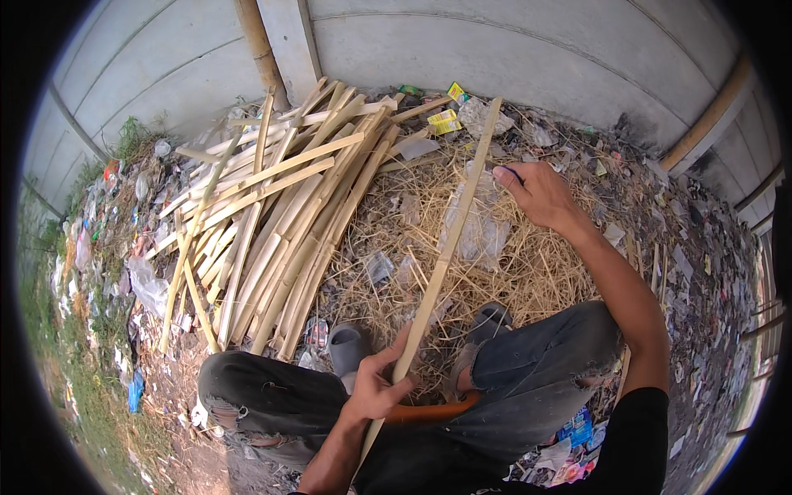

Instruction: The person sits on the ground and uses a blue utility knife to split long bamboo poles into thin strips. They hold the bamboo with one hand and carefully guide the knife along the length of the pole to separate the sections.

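Observation:
A long bamboo strip (445,256) slants from my lap up and away past my knees. My left hand (379,384) is closed around its lower part, thumb on one side and fingers on the other. Near the strip's far end, my right hand (536,194) is held in a fist just to the right of it. A small dark blue bit shows between the thumb and fingers of that fist; the rest is hidden, so I cannot name it. Thin bamboo shavings (544,272) cover the ground below my right hand.
A heap of split bamboo strips (289,223) lies ahead on the left. Grey wall panels (495,49) with bamboo poles (262,54) stand behind. Litter is strewn around, including a yellow packet (445,122). Grey clogs (348,346) are on my feet. An orange curved object (433,410) lies between my legs.

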A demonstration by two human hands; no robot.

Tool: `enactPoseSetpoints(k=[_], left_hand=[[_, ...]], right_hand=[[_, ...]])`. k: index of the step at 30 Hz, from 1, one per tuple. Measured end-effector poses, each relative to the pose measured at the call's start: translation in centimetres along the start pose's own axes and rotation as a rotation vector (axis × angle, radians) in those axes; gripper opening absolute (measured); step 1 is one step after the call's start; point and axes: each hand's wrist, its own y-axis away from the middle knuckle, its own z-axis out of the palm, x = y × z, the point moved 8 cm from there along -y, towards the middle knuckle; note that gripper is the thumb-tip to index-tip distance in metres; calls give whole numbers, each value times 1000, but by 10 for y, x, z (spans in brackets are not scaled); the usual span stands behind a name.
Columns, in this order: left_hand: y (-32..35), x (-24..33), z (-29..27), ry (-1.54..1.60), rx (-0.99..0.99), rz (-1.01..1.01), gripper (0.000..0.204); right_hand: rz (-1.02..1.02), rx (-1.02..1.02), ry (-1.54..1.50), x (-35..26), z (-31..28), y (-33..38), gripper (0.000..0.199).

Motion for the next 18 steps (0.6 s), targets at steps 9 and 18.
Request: enactPoseSetpoints(k=[9,18], left_hand=[[-2,27,-8,-17,98,140,84],[2,3,-4,-125,9,104,84]], right_hand=[[62,219,-189,-20,-5,-20,63],[167,217,-101,6,-17,-26,64]])
